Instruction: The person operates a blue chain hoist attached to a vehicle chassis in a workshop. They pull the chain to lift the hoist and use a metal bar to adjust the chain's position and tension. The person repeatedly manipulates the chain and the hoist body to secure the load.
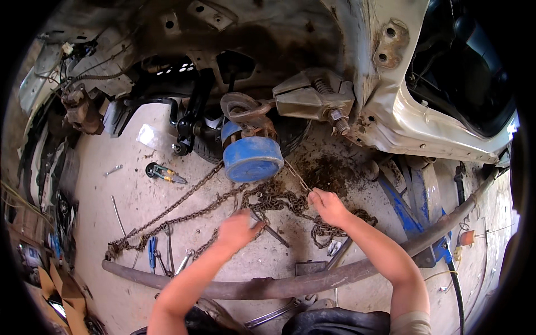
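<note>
A blue chain hoist (254, 159) hangs in front of me beneath the car body, its rusty hook (243, 106) at the top. My right hand (328, 206) is closed on a thin chain (297, 174) that comes down from the hoist's right side. Lower and to the left, my left hand (239, 230) is smeared by motion and its fingers do not show clearly. It is over the heaped rusty chain (273, 201) on the floor, next to a dark metal bar (273, 230). A heavier chain (190, 192) slants from the hoist down to the floor at left.
A long curved pipe (290, 287) lies across the floor before my knees. A metal clamp (312, 100) grips the car body (391, 111). Blue jack (402, 206) stands at right. Pliers (166, 173), wrenches (169, 248) and a cardboard box (64, 290) are at left.
</note>
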`<action>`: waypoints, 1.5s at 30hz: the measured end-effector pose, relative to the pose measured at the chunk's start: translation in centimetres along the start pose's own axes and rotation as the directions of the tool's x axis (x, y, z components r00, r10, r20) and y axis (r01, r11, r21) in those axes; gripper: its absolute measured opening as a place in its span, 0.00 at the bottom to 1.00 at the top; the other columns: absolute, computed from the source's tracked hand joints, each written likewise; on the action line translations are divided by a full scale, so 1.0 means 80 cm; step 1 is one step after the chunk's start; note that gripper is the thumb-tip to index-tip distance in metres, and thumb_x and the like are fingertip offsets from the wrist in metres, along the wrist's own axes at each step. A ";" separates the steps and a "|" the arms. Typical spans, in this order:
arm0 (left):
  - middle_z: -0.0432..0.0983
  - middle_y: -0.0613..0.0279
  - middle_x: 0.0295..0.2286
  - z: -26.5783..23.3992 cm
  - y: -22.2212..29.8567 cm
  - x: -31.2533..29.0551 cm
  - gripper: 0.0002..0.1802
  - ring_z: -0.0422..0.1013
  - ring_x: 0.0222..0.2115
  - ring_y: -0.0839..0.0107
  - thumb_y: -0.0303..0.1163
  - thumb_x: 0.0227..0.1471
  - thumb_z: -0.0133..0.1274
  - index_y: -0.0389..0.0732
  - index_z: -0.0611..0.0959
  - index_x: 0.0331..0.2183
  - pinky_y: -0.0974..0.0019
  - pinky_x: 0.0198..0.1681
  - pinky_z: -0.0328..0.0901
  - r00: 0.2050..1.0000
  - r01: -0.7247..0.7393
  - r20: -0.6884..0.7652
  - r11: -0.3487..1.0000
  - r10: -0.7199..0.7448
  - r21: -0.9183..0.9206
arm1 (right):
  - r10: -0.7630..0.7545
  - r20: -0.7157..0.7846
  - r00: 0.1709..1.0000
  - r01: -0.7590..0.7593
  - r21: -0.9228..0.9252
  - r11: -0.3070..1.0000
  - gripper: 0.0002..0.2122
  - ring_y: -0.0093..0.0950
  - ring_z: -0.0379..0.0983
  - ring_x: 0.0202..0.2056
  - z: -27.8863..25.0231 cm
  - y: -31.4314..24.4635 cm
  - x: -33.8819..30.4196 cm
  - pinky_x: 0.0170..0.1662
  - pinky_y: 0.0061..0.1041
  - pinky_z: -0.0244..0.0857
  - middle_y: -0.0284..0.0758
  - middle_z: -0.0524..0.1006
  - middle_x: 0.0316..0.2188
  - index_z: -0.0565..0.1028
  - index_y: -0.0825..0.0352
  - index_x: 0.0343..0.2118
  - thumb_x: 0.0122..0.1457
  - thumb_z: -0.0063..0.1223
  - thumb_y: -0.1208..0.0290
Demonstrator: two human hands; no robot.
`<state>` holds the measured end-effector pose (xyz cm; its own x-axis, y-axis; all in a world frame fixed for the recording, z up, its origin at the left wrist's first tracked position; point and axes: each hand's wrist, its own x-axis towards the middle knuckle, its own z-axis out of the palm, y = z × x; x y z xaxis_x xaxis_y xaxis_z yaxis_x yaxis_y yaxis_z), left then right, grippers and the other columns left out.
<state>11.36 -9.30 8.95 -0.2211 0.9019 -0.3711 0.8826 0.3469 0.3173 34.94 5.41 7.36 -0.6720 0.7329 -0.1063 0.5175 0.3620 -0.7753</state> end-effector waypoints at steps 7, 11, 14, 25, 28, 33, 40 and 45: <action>0.70 0.44 0.43 0.051 0.134 0.110 0.35 0.67 0.46 0.56 0.55 0.54 0.42 0.31 0.68 0.47 0.59 0.48 0.60 0.966 -0.083 -0.174 0.406 -0.192 -0.910 | 0.483 0.480 0.732 0.006 -0.714 0.700 0.18 0.40 0.73 0.41 0.034 0.092 -0.051 0.43 0.38 0.66 0.43 0.76 0.37 0.77 0.64 0.37 0.57 0.39 0.56; 0.74 0.49 0.33 0.066 0.162 0.122 0.24 0.71 0.35 0.55 0.49 0.59 0.36 0.35 0.70 0.36 0.55 0.37 0.63 0.965 -0.086 -0.049 -0.130 -0.259 -0.988 | 0.626 0.513 0.588 0.047 -0.794 0.606 0.18 0.38 0.72 0.43 0.020 0.121 -0.097 0.45 0.36 0.66 0.40 0.76 0.40 0.77 0.64 0.37 0.55 0.44 0.56; 0.70 0.34 0.22 0.116 0.202 0.067 0.21 0.67 0.26 0.38 0.43 0.59 0.34 0.31 0.65 0.34 0.43 0.28 0.61 0.899 -0.183 -0.373 0.577 -0.229 -0.796 | 0.557 0.361 0.748 -0.184 -0.694 0.696 0.16 0.42 0.72 0.41 -0.021 0.110 -0.067 0.45 0.37 0.66 0.43 0.76 0.39 0.76 0.60 0.39 0.55 0.44 0.57; 0.69 0.38 0.44 0.167 0.152 0.030 0.24 0.67 0.45 0.47 0.39 0.48 0.49 0.34 0.73 0.44 0.53 0.46 0.63 0.867 -0.249 0.378 0.940 0.324 -0.235 | -0.088 -0.034 0.996 0.078 -0.223 0.972 0.13 0.40 0.71 0.24 -0.001 0.011 -0.025 0.30 0.34 0.65 0.43 0.74 0.21 0.70 0.67 0.33 0.62 0.38 0.61; 0.71 0.46 0.43 0.127 0.119 0.061 0.25 0.68 0.44 0.53 0.37 0.47 0.50 0.32 0.71 0.45 0.56 0.47 0.63 0.992 -0.110 -0.116 0.694 0.039 -0.712 | 0.151 0.284 0.947 -0.106 -0.166 0.980 0.17 0.39 0.71 0.27 -0.039 0.094 -0.068 0.34 0.34 0.64 0.41 0.75 0.23 0.73 0.67 0.27 0.61 0.37 0.58; 0.72 0.59 0.33 0.065 0.159 0.112 0.20 0.69 0.34 0.65 0.36 0.51 0.47 0.34 0.70 0.43 0.60 0.41 0.63 0.979 -0.199 -0.194 -0.099 -0.063 -0.975 | 0.715 0.496 0.493 -0.159 -0.756 0.634 0.20 0.35 0.73 0.40 -0.067 0.205 -0.121 0.44 0.33 0.65 0.40 0.77 0.36 0.78 0.62 0.33 0.56 0.41 0.50; 0.73 0.36 0.28 0.160 0.220 0.041 0.22 0.69 0.32 0.40 0.45 0.57 0.37 0.32 0.69 0.35 0.44 0.36 0.62 0.981 -0.189 -0.113 0.622 0.159 -0.760 | 0.150 0.139 0.979 -0.094 -0.346 0.934 0.19 0.43 0.70 0.41 -0.081 0.092 -0.035 0.44 0.36 0.63 0.44 0.75 0.37 0.73 0.66 0.41 0.61 0.37 0.56; 0.72 0.36 0.36 0.228 0.217 0.008 0.25 0.70 0.41 0.48 0.45 0.53 0.43 0.31 0.71 0.43 0.52 0.44 0.64 0.742 -0.275 0.521 0.900 0.422 -0.337 | 0.237 0.354 0.905 -0.415 0.603 0.682 0.19 0.30 0.69 0.28 -0.024 -0.059 0.025 0.36 0.28 0.64 0.41 0.75 0.28 0.72 0.69 0.36 0.63 0.36 0.56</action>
<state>34.07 -7.37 -1.71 0.4247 0.6814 -0.5961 0.7155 0.1508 0.6821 32.19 6.25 11.97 -0.6731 0.5446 -0.5003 0.3118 -0.4044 -0.8598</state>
